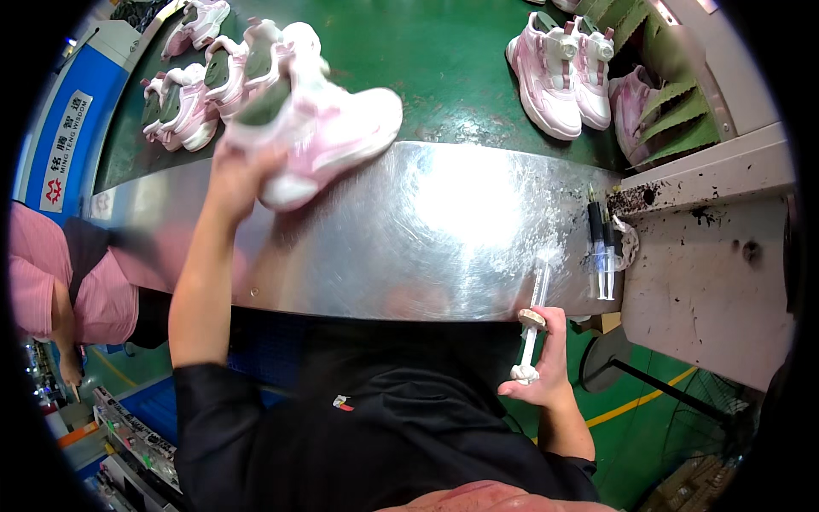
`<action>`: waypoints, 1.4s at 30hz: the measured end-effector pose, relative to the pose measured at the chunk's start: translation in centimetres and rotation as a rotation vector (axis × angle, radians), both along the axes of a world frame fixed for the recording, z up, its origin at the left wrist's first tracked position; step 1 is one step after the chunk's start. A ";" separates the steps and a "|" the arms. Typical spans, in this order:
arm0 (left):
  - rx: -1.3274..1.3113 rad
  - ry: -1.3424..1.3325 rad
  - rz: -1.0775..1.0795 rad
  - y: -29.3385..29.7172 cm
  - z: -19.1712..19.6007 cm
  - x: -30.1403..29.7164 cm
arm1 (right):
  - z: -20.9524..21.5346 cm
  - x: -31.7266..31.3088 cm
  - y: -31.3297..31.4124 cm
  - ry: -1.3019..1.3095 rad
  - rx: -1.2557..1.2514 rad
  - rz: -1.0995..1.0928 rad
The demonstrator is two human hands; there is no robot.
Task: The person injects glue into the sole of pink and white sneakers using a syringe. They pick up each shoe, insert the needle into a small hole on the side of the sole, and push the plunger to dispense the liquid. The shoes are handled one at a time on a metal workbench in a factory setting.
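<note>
My left hand (241, 183) grips a pink and white sneaker (337, 132) by its heel end, slightly blurred, above the far part of the metal table edge. The toe points right. In my right hand (553, 367) is a clear syringe (541, 290), its tip resting near a white smear on the metal. The fingers close round its wrapped collar, and the thumb lies by the white-wrapped plunger end. Two dark-filled syringes (602, 243) lie to the right, beside a crumpled white wad (627, 243).
Several matching sneakers (183, 107) stand at the far left on a green surface (426, 60). A pair of sneakers (554, 81) stands far right, near green sheets (678, 111) and a metal frame (708, 154). A person in pink (51, 282) is at the left.
</note>
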State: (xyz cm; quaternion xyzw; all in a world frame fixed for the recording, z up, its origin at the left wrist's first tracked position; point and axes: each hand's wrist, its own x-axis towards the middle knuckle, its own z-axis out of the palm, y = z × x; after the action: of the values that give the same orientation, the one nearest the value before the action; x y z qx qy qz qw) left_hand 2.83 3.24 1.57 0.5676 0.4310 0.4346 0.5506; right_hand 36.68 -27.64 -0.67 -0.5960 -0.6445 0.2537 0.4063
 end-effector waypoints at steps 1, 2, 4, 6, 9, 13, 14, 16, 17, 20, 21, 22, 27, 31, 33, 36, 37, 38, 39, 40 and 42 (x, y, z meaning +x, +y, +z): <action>0.167 -0.056 -0.147 -3.7 0.9 0.1 | 0.0 0.0 -0.3 0.018 -0.016 0.002; 0.143 -0.109 -0.142 -7.2 1.2 0.9 | -0.2 0.0 -0.5 0.035 -0.026 0.009; 0.777 0.591 -0.147 -11.1 0.4 -0.3 | 0.0 -0.1 -0.9 0.102 -0.085 -0.015; 0.424 0.440 -0.238 -13.4 0.5 -1.0 | 0.1 0.0 -1.1 0.073 -0.105 -0.022; 0.006 -0.024 -0.135 -10.5 1.0 -0.9 | -0.1 0.0 -2.1 0.237 -0.196 -0.115; 0.062 0.299 -0.145 0.4 -3.1 -0.7 | 1.6 -0.9 -1.8 0.314 -0.322 -0.158; -0.031 0.467 -0.203 2.0 -2.5 0.2 | 2.2 -1.1 -1.9 0.256 -0.358 -0.148; 0.138 0.702 -0.224 4.3 -2.6 1.6 | 2.6 -1.4 -2.4 0.235 -0.330 -0.110; 0.271 0.807 -0.280 4.6 -2.3 2.1 | 3.0 -1.6 -2.6 0.276 -0.339 -0.106; -0.130 0.010 -0.239 1.6 -1.6 4.8 | 4.3 -2.2 -2.3 0.435 -0.342 -0.103; -0.168 -0.124 -0.237 0.3 -0.7 5.6 | 4.7 -2.1 -2.2 0.488 -0.343 -0.111; -0.203 -0.249 -0.220 -0.9 0.6 5.6 | 4.3 -1.7 -1.3 0.629 -0.307 -0.021; -0.289 -0.774 -0.349 -5.3 1.1 3.7 | 7.9 -4.7 4.9 1.090 -0.166 0.253; -0.284 -0.831 -0.418 -5.2 0.3 2.7 | 9.0 -6.4 8.4 1.164 -0.060 0.524; -0.265 -0.835 -0.450 -5.3 0.3 2.4 | 9.5 -7.3 10.0 1.169 -0.067 0.593; -0.211 -0.760 -0.474 -5.4 0.0 2.3 | 9.9 -8.4 11.8 1.146 -0.101 0.660; -0.213 -0.718 -0.445 -5.7 0.4 2.4 | 10.0 -8.8 12.2 1.134 -0.110 0.669; -0.216 -0.676 -0.415 -5.9 0.7 2.5 | 10.1 -9.1 12.6 1.121 -0.121 0.677; -0.225 -0.705 -0.422 -5.9 0.7 2.5 | 10.0 -9.3 12.7 1.116 -0.113 0.665; -0.223 -0.696 -0.430 -5.9 0.8 2.4 | 10.1 -9.4 12.9 1.115 -0.122 0.672; -0.219 -0.679 -0.447 -6.0 1.0 2.3 | 10.1 -9.6 13.3 1.111 -0.136 0.681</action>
State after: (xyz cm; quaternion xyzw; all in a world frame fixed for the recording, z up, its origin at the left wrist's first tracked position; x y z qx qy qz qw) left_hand 5.17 -2.76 2.56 0.4100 0.1350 0.4186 0.7990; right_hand 27.10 -14.37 9.42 -0.1630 -0.4739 0.6787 0.5369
